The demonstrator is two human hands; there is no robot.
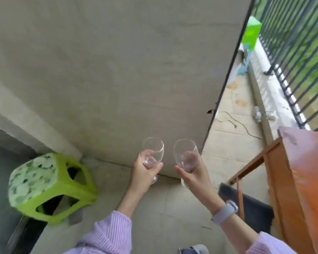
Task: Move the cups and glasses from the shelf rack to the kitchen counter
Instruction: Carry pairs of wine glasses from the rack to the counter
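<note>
Glasses: left glass (152,152) held in left hand (145,173) | right glass (185,154) held in right hand (193,176) | in transit, no table in view, none set down.

You are wearing a lilac top with fine pale stripes; its ribbed sleeves (109,233) are sitting pushed up your forearms. A watch (226,211) with a pale lavender band is wrapping your right wrist, its light rounded case showing.
</note>
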